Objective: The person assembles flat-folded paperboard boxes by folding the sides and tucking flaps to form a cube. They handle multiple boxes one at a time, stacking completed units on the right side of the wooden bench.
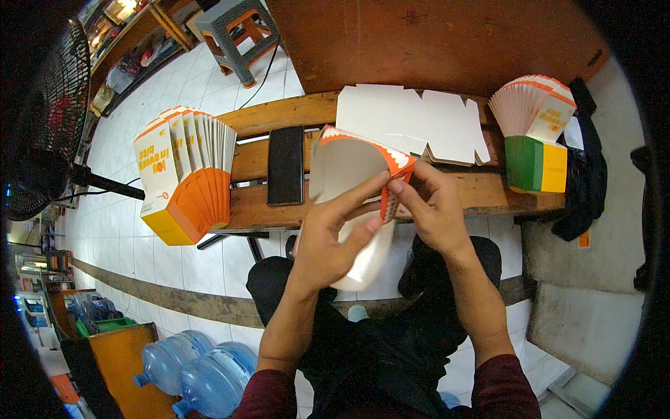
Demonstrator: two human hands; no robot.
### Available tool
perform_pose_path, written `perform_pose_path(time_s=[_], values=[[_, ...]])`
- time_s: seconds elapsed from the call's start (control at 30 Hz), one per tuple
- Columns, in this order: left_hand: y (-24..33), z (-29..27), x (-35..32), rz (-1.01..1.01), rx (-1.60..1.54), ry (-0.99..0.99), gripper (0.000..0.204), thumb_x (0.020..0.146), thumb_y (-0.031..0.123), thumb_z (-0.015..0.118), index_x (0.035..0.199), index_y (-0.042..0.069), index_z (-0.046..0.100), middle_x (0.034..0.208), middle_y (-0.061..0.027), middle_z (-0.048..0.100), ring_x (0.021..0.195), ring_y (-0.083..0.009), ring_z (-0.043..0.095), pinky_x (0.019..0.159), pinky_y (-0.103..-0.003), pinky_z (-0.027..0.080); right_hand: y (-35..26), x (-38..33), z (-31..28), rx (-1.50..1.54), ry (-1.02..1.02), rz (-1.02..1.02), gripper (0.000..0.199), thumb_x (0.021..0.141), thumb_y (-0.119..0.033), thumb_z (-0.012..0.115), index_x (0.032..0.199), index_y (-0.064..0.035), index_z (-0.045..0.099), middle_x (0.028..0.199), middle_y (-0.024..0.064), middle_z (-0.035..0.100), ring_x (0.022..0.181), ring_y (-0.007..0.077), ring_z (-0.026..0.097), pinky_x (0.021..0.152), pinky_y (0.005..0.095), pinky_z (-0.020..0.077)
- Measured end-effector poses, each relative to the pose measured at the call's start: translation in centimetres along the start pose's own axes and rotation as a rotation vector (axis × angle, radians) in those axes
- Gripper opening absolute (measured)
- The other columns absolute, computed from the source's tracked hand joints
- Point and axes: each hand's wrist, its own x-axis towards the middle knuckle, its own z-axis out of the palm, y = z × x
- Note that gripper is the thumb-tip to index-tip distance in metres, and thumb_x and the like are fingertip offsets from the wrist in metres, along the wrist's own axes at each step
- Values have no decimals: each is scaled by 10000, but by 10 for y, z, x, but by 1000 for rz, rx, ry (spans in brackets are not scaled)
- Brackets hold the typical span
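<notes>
Head view: looking down over a slatted wooden worktop [481, 199], near edge toward the person's dark-trousered knees.
Card in work: folded carton piece [349, 160], pale inside, orange with white scalloped trim outside; held up above the worktop's near edge, around mid-length, lower part hanging past that edge.
Left hand: left hand [328, 241] gripping the carton piece, thumb and fingers closed on its orange fold.
Right hand: right hand [440, 209] pinching the same orange fold at its upper right corner, thumb against fingers; fingertips of both hands close together.
Phone: black, flat slab [286, 166], apparently a phone, lying across the slats left of the carton piece.
Flat blanks: white die-cut card [398, 119] with notched flaps, lying along the far edge, beyond the hands; sheet count unclear.
Left stack: fanned, nested cartons [185, 202], orange, white and yellow, at the worktop's left end.
Right stack: fanned cartons [534, 164], green and yellow below, orange and white above, at the right end; black cloth or bag [590, 164] just beside it.
Floor: white tiles; grey stool [241, 35] past the far left corner; two blue water bottles [220, 380] lying lower left.
Fan: black, caged fan [52, 112], off the left end.
</notes>
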Motion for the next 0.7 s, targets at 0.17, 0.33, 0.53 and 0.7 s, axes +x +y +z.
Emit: perform_pose_path(time_s=[0.17,0.33,0.53,0.7], values=[[20,-16,3,540,253,221,320,987,218,501,1113,-18,676,1090,-168,684,1001,-245,657,857,-333,523,-1,4,-9,32,88,51,224,954,-158,613,1069,32,646,918,60,689,814,95,604,738,265,498],[-10,-12,17,-323,30,309,622,1043,511,325,1285,-14,554,1179,-110,641,1056,-165,602,935,-332,476,0,-1,10,141,71,69,281,986,-234,593,1081,26,641,910,32,661,810,76,578,736,247,485],[-24,-2,12,-31,116,308,339,1013,288,558,1085,-24,671,846,-34,679,740,-50,573,658,-226,471,6,1,13,136,95,166,409,1005,-350,558,876,24,664,715,-5,635,631,34,527,550,237,441],[-18,-1,17,-80,5,396,319,1009,267,563,1026,-28,683,782,-23,672,698,-52,567,625,-226,455,2,3,7,-71,0,4,419,1010,-352,546,891,31,666,730,4,638,643,40,532,566,241,454]])
